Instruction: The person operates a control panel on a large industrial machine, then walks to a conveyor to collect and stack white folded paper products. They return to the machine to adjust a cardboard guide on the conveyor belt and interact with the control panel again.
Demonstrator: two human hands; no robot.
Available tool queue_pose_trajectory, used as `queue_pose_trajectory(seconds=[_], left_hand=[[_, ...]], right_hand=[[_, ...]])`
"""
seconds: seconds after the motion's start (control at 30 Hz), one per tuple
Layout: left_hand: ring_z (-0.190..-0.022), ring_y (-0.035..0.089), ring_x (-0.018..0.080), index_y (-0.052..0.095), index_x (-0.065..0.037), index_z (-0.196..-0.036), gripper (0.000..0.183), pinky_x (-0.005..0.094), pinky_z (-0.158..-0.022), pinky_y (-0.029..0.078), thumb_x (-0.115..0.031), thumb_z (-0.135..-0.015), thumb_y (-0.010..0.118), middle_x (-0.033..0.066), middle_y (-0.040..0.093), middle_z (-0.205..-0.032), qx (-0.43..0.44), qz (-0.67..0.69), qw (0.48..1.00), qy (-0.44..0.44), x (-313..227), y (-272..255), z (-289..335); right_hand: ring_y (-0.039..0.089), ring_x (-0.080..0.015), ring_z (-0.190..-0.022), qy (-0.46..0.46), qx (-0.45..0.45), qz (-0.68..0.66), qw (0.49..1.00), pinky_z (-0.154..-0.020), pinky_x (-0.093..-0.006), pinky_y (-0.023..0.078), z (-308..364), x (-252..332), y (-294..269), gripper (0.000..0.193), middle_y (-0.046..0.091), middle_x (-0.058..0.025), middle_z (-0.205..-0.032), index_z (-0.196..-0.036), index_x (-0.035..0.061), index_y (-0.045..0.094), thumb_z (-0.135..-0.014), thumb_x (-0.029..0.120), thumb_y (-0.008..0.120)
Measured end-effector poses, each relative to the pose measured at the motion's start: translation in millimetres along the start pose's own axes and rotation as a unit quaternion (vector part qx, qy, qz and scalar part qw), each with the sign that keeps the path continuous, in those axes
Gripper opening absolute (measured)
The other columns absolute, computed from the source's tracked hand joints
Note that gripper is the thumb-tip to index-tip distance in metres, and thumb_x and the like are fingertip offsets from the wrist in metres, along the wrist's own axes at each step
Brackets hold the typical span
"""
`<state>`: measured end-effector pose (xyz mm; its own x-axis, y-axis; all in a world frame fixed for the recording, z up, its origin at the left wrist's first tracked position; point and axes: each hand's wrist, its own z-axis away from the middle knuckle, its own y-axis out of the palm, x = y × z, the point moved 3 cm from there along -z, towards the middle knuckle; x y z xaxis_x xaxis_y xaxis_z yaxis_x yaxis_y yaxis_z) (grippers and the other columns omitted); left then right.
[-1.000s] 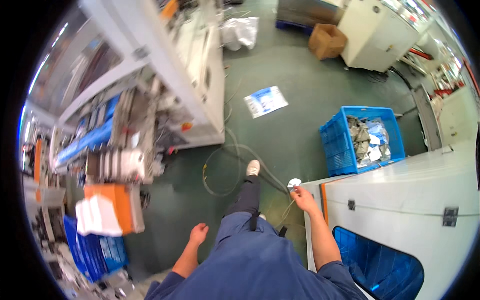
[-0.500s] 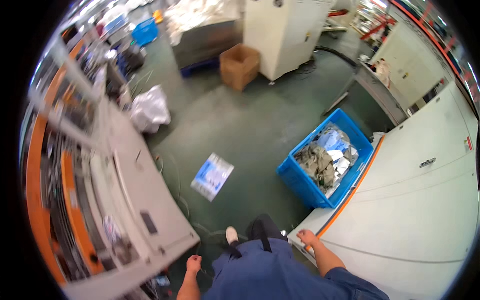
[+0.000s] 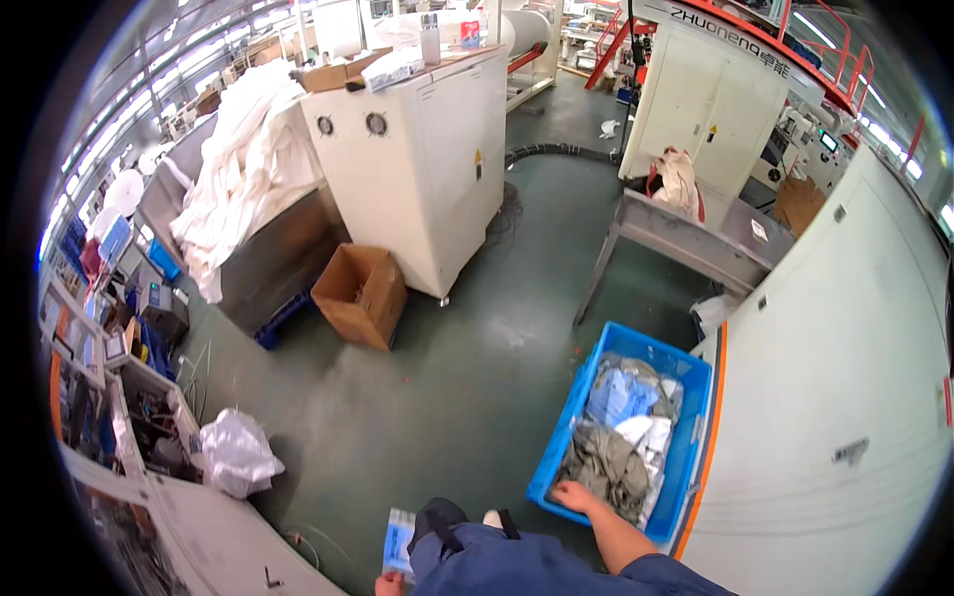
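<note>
My left hand (image 3: 391, 584) is at the lower edge, partly cut off, its fingers curled. It overlaps the near end of a flat blue-and-white sheet or package (image 3: 398, 536) low beside my leg; I see no grip on it. My right hand (image 3: 570, 495) hangs loosely closed, with nothing visible in it, over the near left corner of a blue plastic crate (image 3: 547, 477). Whether it touches the rim I cannot tell. Inside the crate lie crumpled grey-brown cloth (image 3: 606, 462), a light blue piece (image 3: 623, 395) and white scraps (image 3: 648, 437).
A white cabinet (image 3: 815, 397) lines the right side. Ahead stand a cardboard box (image 3: 363, 298), a white machine cabinet (image 3: 427, 169), a cart heaped with white fabric (image 3: 268, 273) and a metal table (image 3: 686, 236). A white plastic bag (image 3: 238, 454) sits beside machinery at left.
My view has tilted up and moved forward. The crate and the blue-and-white sheet now appear closer to my body. My right hand has come over the crate's near corner.
</note>
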<state>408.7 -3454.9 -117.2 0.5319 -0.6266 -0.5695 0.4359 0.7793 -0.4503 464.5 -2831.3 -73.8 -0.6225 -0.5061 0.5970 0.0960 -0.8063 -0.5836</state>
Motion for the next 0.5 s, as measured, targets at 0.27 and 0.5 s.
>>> queue_pose_trajectory(seconds=[0.27,0.5], left_hand=[[-0.081,0.066,0.0256,0.063,0.002,-0.106,0.044,0.0367,-0.073,0.052,-0.034,-0.081,0.066,0.015,0.066,-0.078,0.09,-0.212,0.97,-0.073,-245,1,-208],[-0.102,0.061,0.0382,0.069,-0.008,-0.099,0.043,0.0431,-0.091,0.049,-0.042,-0.084,0.049,0.0198,0.065,-0.106,0.071,-0.447,0.875,0.172,-599,-21,-466]], right_hand=[[0.061,-0.0345,-0.106,-0.024,-0.063,-0.101,0.993,-0.091,-0.0398,0.048,-268,182,-196,0.049,0.065,-0.0192,-0.111,-0.119,0.0029,0.061,-0.085,0.038,0.058],[0.067,-0.0204,-0.073,0.054,-0.116,-0.191,0.973,-0.064,-0.0312,0.052,-378,109,-270,0.039,0.068,-0.0139,-0.089,-0.112,-0.0029,0.062,-0.087,0.027,0.063]])
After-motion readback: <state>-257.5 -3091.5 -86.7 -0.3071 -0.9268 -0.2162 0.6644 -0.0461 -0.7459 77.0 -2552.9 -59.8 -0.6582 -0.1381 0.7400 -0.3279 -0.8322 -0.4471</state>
